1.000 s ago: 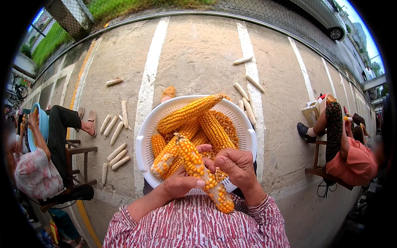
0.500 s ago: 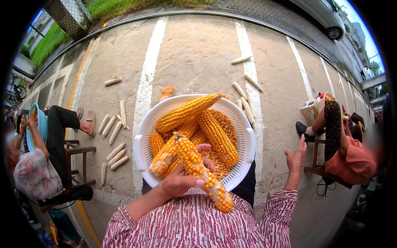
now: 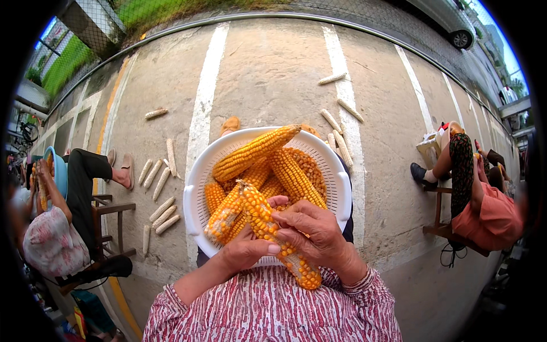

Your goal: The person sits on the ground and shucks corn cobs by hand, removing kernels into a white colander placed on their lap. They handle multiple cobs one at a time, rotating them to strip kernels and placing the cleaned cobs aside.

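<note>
A white perforated plastic basket (image 3: 196,196) rests on my lap, filled with dried yellow corn ears and loose kernels. My left hand (image 3: 246,249) is wrapped round a partly stripped corn ear (image 3: 259,214), which slants over the basket's near rim toward my shirt. Along its lower half, pale bare cob shows between the kernels. My right hand (image 3: 319,236) is closed over the middle of the same ear, fingertips pressed on its kernels. Behind lie a whole corn ear (image 3: 256,153) across the top of the pile and another corn ear (image 3: 299,179) on the right.
Bare cobs (image 3: 161,183) lie on the concrete to the left, and more cobs (image 3: 342,145) beyond the basket to the right. A person with a blue basin (image 3: 57,174) sits at left, another person (image 3: 481,219) at right. A chain-link fence (image 3: 285,16) crosses the far side.
My right hand has come in from the right side and now grips the corn ear. My left hand still holds it in nearly the same place.
</note>
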Demonstrator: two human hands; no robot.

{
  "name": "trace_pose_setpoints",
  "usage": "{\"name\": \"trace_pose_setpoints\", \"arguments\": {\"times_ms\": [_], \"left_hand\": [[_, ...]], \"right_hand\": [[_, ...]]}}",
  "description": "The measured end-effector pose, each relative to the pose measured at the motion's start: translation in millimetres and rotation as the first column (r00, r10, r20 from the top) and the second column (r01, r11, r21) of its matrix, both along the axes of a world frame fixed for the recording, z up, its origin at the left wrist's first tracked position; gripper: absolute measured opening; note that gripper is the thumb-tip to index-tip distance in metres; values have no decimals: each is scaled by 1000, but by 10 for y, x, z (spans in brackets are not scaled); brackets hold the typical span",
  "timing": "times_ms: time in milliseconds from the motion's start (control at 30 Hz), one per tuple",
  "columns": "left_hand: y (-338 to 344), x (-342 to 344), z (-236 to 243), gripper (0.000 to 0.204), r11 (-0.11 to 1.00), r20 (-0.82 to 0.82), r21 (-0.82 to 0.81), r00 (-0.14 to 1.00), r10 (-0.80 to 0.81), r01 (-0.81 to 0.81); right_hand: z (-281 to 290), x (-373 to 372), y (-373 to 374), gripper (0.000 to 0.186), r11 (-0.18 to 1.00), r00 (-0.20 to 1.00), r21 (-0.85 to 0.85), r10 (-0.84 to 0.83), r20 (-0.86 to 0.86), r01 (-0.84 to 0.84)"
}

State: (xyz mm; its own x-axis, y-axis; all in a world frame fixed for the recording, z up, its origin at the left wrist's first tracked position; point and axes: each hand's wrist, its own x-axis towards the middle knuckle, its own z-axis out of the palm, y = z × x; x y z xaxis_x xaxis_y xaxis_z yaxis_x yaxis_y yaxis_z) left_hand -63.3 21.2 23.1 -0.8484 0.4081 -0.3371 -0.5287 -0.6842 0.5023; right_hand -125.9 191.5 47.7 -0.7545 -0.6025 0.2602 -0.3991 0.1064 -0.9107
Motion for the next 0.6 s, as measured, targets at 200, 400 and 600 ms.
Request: {"name": "trace_pose_setpoints", "arguments": {"times_ms": [200, 400, 600], "left_hand": [[-36, -6, -82, 81, 999, 21, -24, 999, 37, -36], [-28, 13, -138, 75, 999, 33, -22, 999, 30, -29], [-19, 28, -143, 59, 998, 122, 36, 991, 47, -52]], "right_hand": [[-141, -27, 364, 9, 953, 954, 72, -286, -94, 293], [-633, -151, 1758, 30, 396, 629, 491, -546, -553, 776], [-457, 165, 1518, 53, 634, 758, 494, -647, -82, 595]]}}
